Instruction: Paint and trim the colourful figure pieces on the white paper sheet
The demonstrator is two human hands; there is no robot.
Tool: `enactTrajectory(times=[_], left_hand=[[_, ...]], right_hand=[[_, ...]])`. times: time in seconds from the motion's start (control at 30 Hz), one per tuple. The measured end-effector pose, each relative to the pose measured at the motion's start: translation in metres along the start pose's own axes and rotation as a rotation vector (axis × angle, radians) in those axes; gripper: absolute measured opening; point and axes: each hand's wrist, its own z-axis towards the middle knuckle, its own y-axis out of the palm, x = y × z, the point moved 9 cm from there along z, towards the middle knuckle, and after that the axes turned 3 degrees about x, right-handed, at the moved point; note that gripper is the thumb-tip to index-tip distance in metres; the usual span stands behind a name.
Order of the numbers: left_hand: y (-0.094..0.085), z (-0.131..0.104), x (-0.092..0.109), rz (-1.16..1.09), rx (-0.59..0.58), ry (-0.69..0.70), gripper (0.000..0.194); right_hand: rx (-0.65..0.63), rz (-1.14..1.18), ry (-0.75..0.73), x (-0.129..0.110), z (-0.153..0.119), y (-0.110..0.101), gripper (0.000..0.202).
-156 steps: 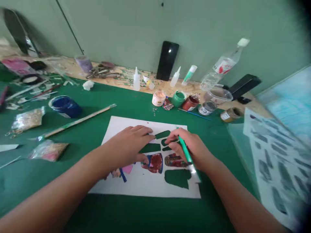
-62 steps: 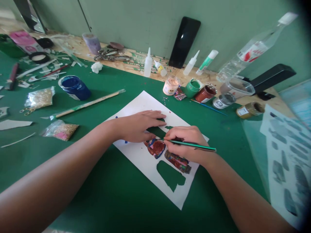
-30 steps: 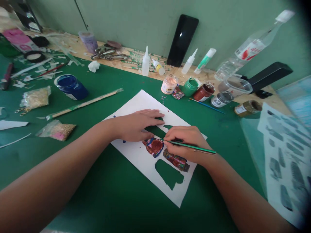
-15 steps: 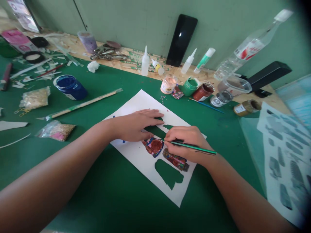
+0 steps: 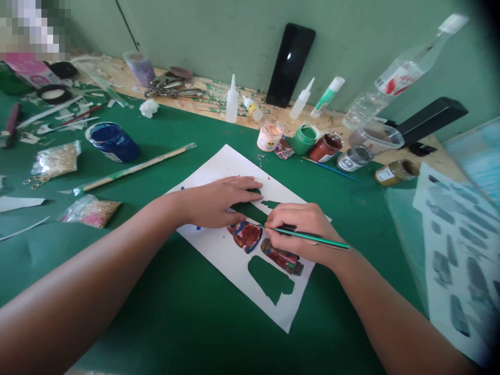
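A white sheet of paper (image 5: 219, 250) with cut-out holes lies on the green table. My left hand (image 5: 219, 202) rests flat on it, fingers spread, the thumb beside a painted figure piece (image 5: 247, 237) in red, blue and brown. In my right hand (image 5: 299, 229) is a thin green paintbrush (image 5: 312, 237), pinched near its front end. The brush tip meets or nearly meets the upper edge of that piece; the fingers partly hide it. Just below my right hand lies a second painted piece (image 5: 282, 256), red and brown with a dark end.
Paint jars stand beyond the paper: peach (image 5: 270, 136), green (image 5: 305, 139), red-brown (image 5: 325, 148). A blue jar (image 5: 112, 141), a craft knife (image 5: 133, 169) and small bags lie left. A phone (image 5: 291, 65) and a plastic bottle (image 5: 402, 78) lean on the wall. A stencil sheet (image 5: 441, 208) lies right.
Almost nothing differs. The view has shifted very slightly; both hands and the paintbrush keep the same place over the paper.
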Motion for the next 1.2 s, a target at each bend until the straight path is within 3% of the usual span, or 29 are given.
enactTrajectory(times=[1.2], left_hand=[[0.002, -0.001, -0.003, -0.013, -0.009, 0.012, 0.057]], right_hand=[[-0.024, -0.037, 0.005, -0.0016, -0.0055, -0.0044, 0.014]])
